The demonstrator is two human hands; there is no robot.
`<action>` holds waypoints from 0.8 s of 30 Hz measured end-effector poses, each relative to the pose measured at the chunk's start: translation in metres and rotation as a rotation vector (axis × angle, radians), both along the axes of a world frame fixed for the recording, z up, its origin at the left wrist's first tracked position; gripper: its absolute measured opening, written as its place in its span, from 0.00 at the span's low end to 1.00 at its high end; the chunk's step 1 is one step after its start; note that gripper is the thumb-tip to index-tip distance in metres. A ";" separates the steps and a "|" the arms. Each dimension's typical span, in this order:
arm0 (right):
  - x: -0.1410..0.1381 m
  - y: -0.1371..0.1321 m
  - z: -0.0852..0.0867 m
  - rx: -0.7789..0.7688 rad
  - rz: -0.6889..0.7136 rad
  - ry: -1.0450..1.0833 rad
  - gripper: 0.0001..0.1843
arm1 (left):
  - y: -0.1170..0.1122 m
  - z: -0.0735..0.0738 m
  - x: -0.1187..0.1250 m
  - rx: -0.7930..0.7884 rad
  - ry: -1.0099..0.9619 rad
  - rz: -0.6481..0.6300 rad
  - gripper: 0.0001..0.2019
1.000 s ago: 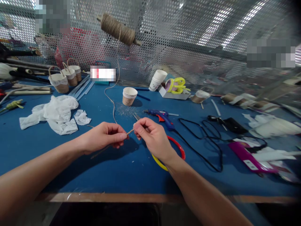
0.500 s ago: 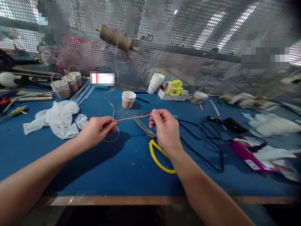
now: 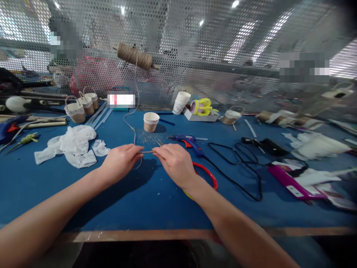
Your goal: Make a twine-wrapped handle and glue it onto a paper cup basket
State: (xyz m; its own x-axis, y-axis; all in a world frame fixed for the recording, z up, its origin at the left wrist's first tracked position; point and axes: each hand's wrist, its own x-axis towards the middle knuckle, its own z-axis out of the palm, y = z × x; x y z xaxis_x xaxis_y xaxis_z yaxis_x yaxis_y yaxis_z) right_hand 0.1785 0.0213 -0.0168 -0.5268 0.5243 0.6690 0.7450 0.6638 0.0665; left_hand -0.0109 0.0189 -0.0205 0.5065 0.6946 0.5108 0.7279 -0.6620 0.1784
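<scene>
Between my two hands a short stretch of brown twine (image 3: 147,152) is pulled level above the blue table. My left hand (image 3: 121,160) pinches one end of it, and my right hand (image 3: 175,163) pinches the other, close by. From the left hand the twine loops down and runs up to a spool (image 3: 134,56) hung on the mesh. Scissors with a red and a yellow handle (image 3: 209,172) lie under my right hand and wrist, mostly covered. A small cup (image 3: 151,122) wrapped in brown with a white rim stands just beyond my hands.
A blue glue gun (image 3: 189,142) with a black cord lies right of the cup. White lace fabric (image 3: 69,147) is heaped at left, with handled cups (image 3: 75,112) behind. A white box (image 3: 200,116) holds yellow-handled scissors. At right lies a purple packet (image 3: 295,184).
My right hand has come left and slightly down toward my left hand, shortening the twine between them. The glue gun and the red handle now show, while the scissor blades are mostly covered.
</scene>
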 end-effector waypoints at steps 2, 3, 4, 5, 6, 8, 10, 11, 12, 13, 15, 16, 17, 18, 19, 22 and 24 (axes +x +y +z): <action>-0.001 0.000 -0.003 -0.021 -0.008 0.006 0.13 | 0.001 -0.001 0.000 0.147 0.037 0.028 0.12; -0.001 0.000 -0.003 -0.024 -0.011 0.013 0.14 | 0.001 -0.002 0.000 0.212 0.058 0.026 0.12; -0.001 0.000 -0.003 -0.026 -0.016 0.019 0.14 | 0.001 -0.002 -0.001 0.261 0.084 0.021 0.12; -0.001 0.000 -0.004 -0.031 -0.025 0.025 0.14 | 0.001 -0.001 -0.001 0.293 0.111 0.021 0.12; -0.001 0.000 -0.004 -0.041 -0.036 0.033 0.15 | 0.000 -0.001 -0.001 0.310 0.138 0.030 0.12; -0.002 -0.001 -0.004 -0.073 -0.053 0.054 0.14 | -0.002 0.000 0.001 0.297 0.190 0.063 0.13; -0.003 -0.001 -0.005 -0.095 -0.064 0.080 0.14 | -0.005 -0.001 0.005 0.208 0.233 0.117 0.13; -0.003 -0.001 -0.005 -0.094 -0.070 0.093 0.14 | -0.007 -0.002 0.008 0.150 0.248 0.148 0.13; -0.004 0.000 -0.006 -0.085 -0.078 0.105 0.15 | -0.009 -0.003 0.011 0.094 0.259 0.178 0.14; -0.005 0.000 -0.007 -0.072 -0.089 0.117 0.15 | -0.011 -0.004 0.014 0.047 0.264 0.205 0.14; -0.006 0.000 -0.008 -0.054 -0.108 0.123 0.16 | -0.014 -0.007 0.020 -0.007 0.268 0.239 0.14; -0.007 0.000 -0.009 -0.053 -0.115 0.116 0.16 | -0.015 -0.007 0.021 -0.021 0.271 0.245 0.14; -0.007 0.001 -0.009 -0.057 -0.118 0.103 0.15 | -0.015 -0.007 0.023 -0.040 0.277 0.249 0.14; -0.008 0.001 -0.010 -0.064 -0.117 0.084 0.15 | -0.016 -0.007 0.023 -0.060 0.286 0.251 0.14; -0.008 0.001 -0.011 -0.071 -0.112 0.064 0.15 | -0.015 -0.007 0.023 -0.079 0.295 0.253 0.14; -0.008 0.002 -0.012 -0.091 -0.089 0.014 0.15 | -0.015 -0.004 0.021 -0.120 0.323 0.257 0.14; -0.009 0.002 -0.012 -0.109 -0.100 0.002 0.16 | -0.015 -0.002 0.021 -0.136 0.333 0.263 0.14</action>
